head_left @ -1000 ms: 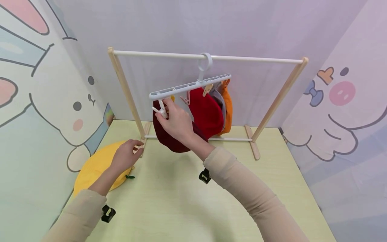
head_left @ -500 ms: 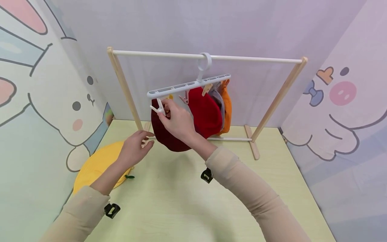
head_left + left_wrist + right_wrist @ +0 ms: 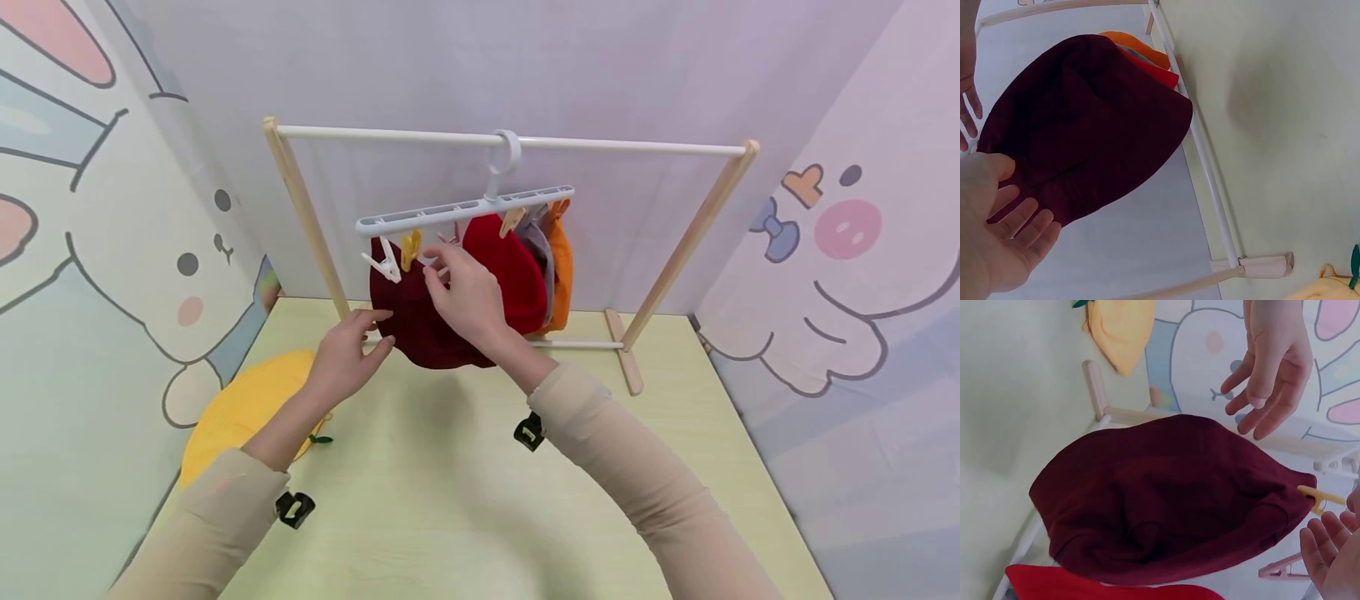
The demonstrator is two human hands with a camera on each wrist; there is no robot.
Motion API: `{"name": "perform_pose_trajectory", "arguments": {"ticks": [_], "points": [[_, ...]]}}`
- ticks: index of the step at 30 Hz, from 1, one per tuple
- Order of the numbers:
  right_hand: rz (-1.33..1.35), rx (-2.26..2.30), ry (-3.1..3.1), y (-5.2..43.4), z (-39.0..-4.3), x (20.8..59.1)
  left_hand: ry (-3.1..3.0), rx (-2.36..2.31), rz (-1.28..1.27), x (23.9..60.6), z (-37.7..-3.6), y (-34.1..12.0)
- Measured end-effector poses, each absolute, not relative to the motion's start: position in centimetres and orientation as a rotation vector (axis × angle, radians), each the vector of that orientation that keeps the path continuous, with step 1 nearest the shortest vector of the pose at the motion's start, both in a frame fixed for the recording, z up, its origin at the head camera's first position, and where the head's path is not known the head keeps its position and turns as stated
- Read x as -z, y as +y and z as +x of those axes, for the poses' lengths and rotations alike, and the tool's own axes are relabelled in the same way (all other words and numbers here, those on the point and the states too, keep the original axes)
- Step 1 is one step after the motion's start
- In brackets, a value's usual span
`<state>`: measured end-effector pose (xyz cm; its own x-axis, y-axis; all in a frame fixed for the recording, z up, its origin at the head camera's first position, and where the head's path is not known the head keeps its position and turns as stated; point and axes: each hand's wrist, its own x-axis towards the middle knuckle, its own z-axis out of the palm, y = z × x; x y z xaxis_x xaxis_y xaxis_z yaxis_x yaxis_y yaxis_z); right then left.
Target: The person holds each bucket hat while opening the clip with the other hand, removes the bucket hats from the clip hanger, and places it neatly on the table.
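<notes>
A dark red hat (image 3: pixel 420 325) (image 3: pixel 1085 125) (image 3: pixel 1166 494) hangs from a white clip hanger (image 3: pixel 457 212), held at its top edge by a yellow clip (image 3: pixel 409 247) (image 3: pixel 1317 497). My right hand (image 3: pixel 465 292) (image 3: pixel 1329 550) hovers at the hat's upper edge beside that clip, its fingers straight and holding nothing. My left hand (image 3: pixel 348 354) (image 3: pixel 1004 237) is open, fingers spread at the hat's lower left rim. A white clip (image 3: pixel 384 262) dangles free at the hanger's left end. Red (image 3: pixel 510 267), grey (image 3: pixel 542 250) and orange (image 3: pixel 564 258) hats hang behind.
The hanger hooks over the white bar of a wooden rack (image 3: pixel 622 147) standing at the back of the pale green table (image 3: pixel 450 500). A yellow hat (image 3: pixel 240 408) (image 3: pixel 1119 331) lies on the table at the left. Cartoon-printed walls close in on both sides.
My right hand let go of the white clip and shifted right to the hat's top edge. My left hand rose from the yellow hat up to the dark red hat's rim.
</notes>
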<state>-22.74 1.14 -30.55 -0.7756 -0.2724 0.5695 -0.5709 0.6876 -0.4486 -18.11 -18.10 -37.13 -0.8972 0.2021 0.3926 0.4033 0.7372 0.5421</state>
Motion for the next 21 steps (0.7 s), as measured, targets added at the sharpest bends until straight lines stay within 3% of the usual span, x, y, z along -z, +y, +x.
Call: {"name": "perform_pose_trajectory", "arguments": {"ticks": [12,21], "points": [[0.575,-0.852,-2.512,3.6,-23.4,31.9,-2.545,1.093,-0.414,36.9,-18.2,-16.6],[0.533,-0.838,-2.538,4.9,-23.8,32.7,-2.497,1.230,-0.213,36.1,-18.2,-14.4]]}}
